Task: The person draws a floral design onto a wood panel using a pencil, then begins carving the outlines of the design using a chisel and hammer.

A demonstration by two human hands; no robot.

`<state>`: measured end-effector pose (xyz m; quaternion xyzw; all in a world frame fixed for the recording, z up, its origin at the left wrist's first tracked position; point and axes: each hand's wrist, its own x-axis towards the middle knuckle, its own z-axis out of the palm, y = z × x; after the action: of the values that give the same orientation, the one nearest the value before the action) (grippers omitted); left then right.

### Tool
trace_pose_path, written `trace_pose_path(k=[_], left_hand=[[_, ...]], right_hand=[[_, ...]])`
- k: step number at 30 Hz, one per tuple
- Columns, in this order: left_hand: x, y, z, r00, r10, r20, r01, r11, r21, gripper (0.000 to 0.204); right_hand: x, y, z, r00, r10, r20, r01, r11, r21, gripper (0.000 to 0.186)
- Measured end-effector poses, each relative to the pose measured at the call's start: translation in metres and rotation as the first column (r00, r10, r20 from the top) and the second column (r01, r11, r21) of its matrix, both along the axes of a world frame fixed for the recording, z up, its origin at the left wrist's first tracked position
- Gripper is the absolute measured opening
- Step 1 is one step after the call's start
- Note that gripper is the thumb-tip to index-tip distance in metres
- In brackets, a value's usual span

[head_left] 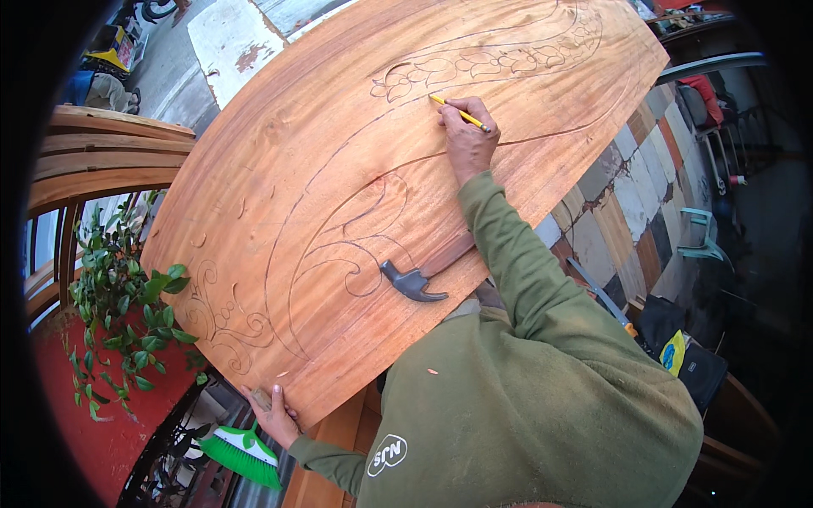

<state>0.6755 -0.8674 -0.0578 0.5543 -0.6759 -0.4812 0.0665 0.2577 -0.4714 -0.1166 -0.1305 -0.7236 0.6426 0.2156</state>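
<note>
A large reddish-brown wooden board point(254, 186) lies slanted before me, drawn with scrolls, leaves and long curved lines. My right hand point(471, 140) is closed around a yellow pencil point(461, 118), its tip at the drawn line below the leaf pattern. Under my right forearm rests a claw hammer point(411, 284), its dark metal head near the board's close edge and its handle partly covered by the sleeve. At the board's lower left corner, my left hand point(275, 416) is closed, with a small grey-brown piece between thumb and fingers that I cannot make out.
A leafy plant point(127, 296) stands left of the board, by a slatted wooden piece point(110, 161) and a red surface point(63, 372). A green-and-white brush point(246, 453) is below my left hand. At right are a handsaw point(601, 296), a black case point(703, 377) and a pale green stool point(703, 237).
</note>
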Motion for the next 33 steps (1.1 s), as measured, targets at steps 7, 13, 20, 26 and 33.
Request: trace_pose_path(k=[7,13,20,26,33], left_hand=[[0.006,-0.005,-0.004,1.000,-0.007,-0.012,0.007,1.000,-0.004,0.084],[0.007,-0.009,-0.006,1.000,-0.018,-0.008,0.018,1.000,-0.013,0.086],[0.005,-0.003,-0.005,0.999,-0.032,-0.010,0.031,0.999,-0.023,0.085],[0.026,-0.016,-0.031,0.997,-0.056,0.044,0.063,0.984,-0.168,0.072],[0.024,0.003,-0.032,0.972,-0.121,0.199,0.211,0.821,-0.531,0.064]], right_hand=[[0.000,-0.001,0.002,0.996,-0.088,-0.002,0.088,0.995,-0.041,0.006],[-0.001,0.009,0.005,0.985,-0.168,-0.049,0.151,0.957,-0.247,0.011],[-0.001,0.002,0.001,0.993,-0.046,-0.111,0.020,0.973,-0.228,0.014],[0.004,-0.002,0.003,0.991,0.112,-0.078,-0.118,0.989,-0.085,0.011],[0.025,-0.008,0.021,0.814,0.580,0.026,-0.564,0.801,-0.202,0.015]])
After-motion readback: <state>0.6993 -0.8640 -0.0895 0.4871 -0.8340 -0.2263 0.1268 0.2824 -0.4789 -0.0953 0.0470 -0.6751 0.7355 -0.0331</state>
